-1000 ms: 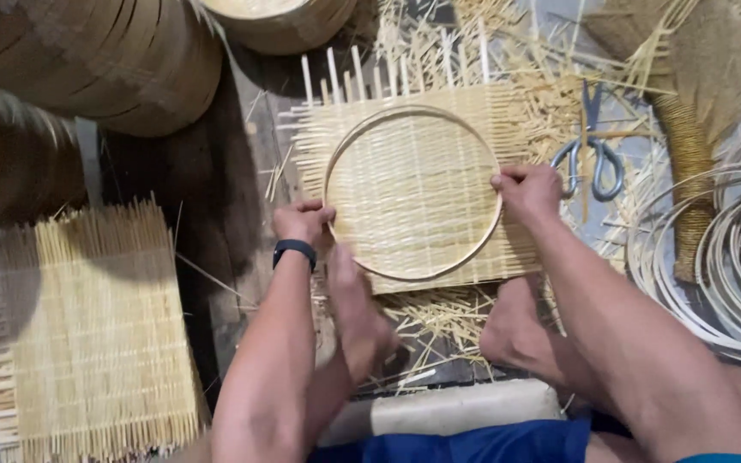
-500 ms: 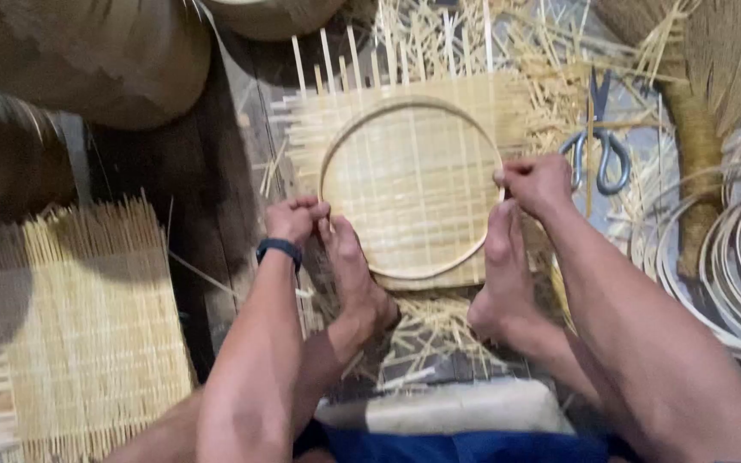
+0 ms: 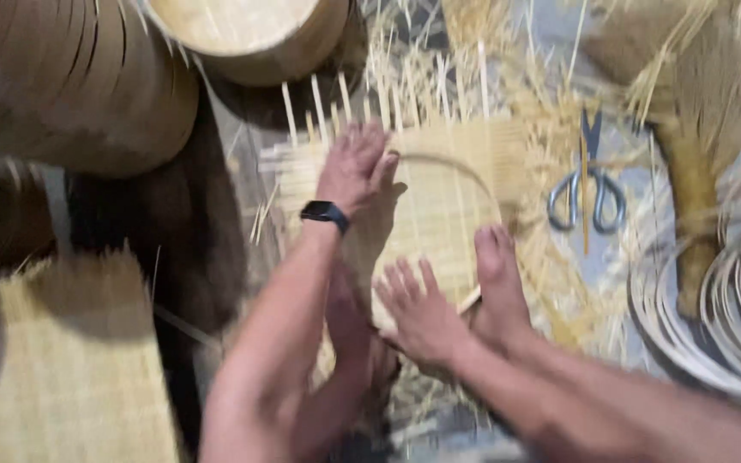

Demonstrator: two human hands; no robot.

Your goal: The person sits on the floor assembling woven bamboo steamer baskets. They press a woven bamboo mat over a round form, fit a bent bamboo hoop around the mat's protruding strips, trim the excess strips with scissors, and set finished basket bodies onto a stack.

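A square pale-yellow woven bamboo mat (image 3: 439,197) lies flat on the floor (image 3: 636,206) in front of the seated person, with loose strip ends sticking out past its far edge. A thin round bamboo hoop (image 3: 465,176) rests on top of the mat. The left hand (image 3: 355,167), with a black wristband (image 3: 326,212) on its wrist, is spread flat, fingers open, pressing on the mat's far left part over the hoop's rim. The right hand (image 3: 418,313) is also spread, palm down, on the mat's near edge. A bare foot (image 3: 499,274) stands on the mat's near right part, just beside the right hand. The frame is blurred, so whether any finger pinches a strip is hard to tell; neither hand appears closed on anything.

The mat looks light, thin and springy: it should flex rather than stay rigid, and its free strip ends look easy to snap or pull loose. The hoop is probably stiffer and the surer place to grip, at the rim with the mat pressed under it.

Right of the mat lie grey metal scissors (image 3: 589,193) among straw-coloured bamboo shavings (image 3: 551,257); farther right are coiled pale bamboo strips (image 3: 713,317). Left of the mat is a second woven mat (image 3: 70,377), and beyond it stacked round bamboo rims (image 3: 79,77).
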